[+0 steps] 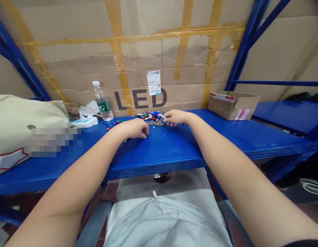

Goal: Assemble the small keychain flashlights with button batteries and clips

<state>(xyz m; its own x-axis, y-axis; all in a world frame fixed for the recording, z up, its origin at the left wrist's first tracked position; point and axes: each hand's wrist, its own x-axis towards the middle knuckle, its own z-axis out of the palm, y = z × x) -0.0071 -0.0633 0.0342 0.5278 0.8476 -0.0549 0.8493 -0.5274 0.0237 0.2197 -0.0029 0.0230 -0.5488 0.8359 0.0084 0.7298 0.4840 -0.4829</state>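
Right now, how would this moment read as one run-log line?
left hand: half-curled, contents unclear | right hand: holds pale slim piece | blue tabletop: coloured pens, small brown pieces | left rear: upright bottle

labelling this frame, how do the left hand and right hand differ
The right hand holds a thin white piece in its fingers; whether the left hand holds anything is unclear. The left hand is nearer the front edge of the table, while the right hand is farther back, beside the coloured pens. Both are bare.
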